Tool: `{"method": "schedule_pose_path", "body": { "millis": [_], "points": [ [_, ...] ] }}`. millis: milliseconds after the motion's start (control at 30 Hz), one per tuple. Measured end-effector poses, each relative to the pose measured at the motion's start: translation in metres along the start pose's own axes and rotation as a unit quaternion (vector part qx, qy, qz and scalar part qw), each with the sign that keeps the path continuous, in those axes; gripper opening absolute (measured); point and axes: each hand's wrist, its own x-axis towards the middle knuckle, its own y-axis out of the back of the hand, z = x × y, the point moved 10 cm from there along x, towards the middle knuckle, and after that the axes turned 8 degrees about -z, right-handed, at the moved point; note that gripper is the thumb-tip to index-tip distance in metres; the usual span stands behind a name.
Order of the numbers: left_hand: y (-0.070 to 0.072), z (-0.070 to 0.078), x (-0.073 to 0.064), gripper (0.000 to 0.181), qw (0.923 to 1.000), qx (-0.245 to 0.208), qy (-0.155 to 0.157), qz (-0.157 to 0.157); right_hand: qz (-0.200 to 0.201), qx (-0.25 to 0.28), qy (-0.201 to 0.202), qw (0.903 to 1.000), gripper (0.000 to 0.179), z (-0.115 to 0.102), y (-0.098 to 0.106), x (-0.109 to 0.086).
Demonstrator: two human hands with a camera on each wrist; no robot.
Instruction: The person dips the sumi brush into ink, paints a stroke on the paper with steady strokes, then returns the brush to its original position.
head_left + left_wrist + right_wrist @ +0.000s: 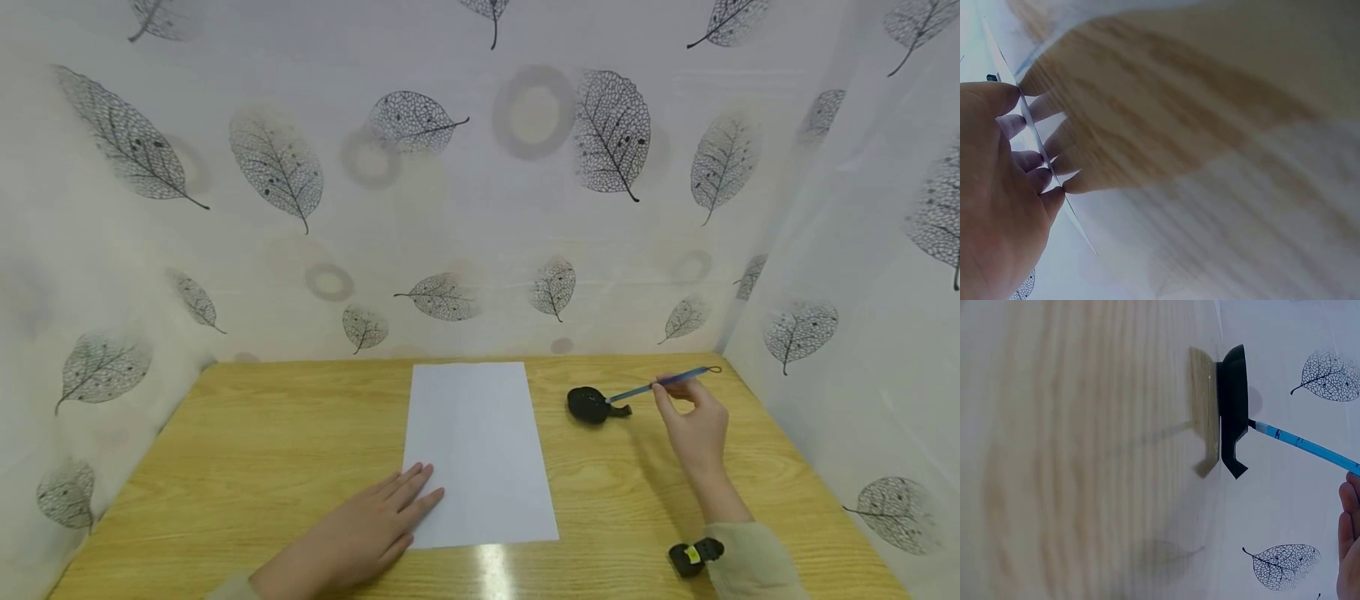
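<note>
A white sheet of paper (pixel 480 450) lies on the wooden table, and my left hand (pixel 375 521) rests flat with spread fingers on its lower left edge. To the right, my right hand (pixel 693 421) pinches a blue-handled brush (pixel 648 388) with a loop at its far end. In the right wrist view, the dark tip of the brush (pixel 1307 446) is right at the rim of a small black ink dish (pixel 1233 403). This dish has a short handle-like spout pointing right in the head view. Part of the right hand (pixel 1350 531) shows at that view's edge.
The wooden table (pixel 247 450) is glossy and reflects the hands and dish. A pale curtain with leaf prints (pixel 480 208) surrounds it at the back and both sides. A black strapped device with a yellow label (pixel 693 556) sits at the right wrist.
</note>
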Motion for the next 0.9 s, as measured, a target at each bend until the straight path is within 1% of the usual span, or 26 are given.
{"method": "schedule_pose_path", "body": {
  "millis": [233, 467, 667, 900],
  "points": [
    [0.0, -0.001, 0.0, 0.059, 1.0, -0.005, 0.002, -0.003, -0.001, 0.003, 0.001, 1.0, 0.012, -0.004, 0.002, 0.0],
    [0.005, 0.001, -0.003, 0.059, 0.9997, 0.01, -0.008, 0.019, 0.008, -0.001, 0.012, 0.9999, 0.013, -0.002, 0.007, 0.0],
    [0.003, 0.001, -0.003, 0.059, 0.9995, 0.015, -0.012, 0.024, 0.014, 0.0, 0.015, 0.9998, 0.013, -0.001, 0.014, -0.001],
    [0.002, 0.002, -0.003, 0.059, 0.9987, 0.031, -0.017, 0.037, 0.02, 0.011, 0.018, 0.9996, 0.012, -0.005, 0.019, -0.001]
  ]
}}
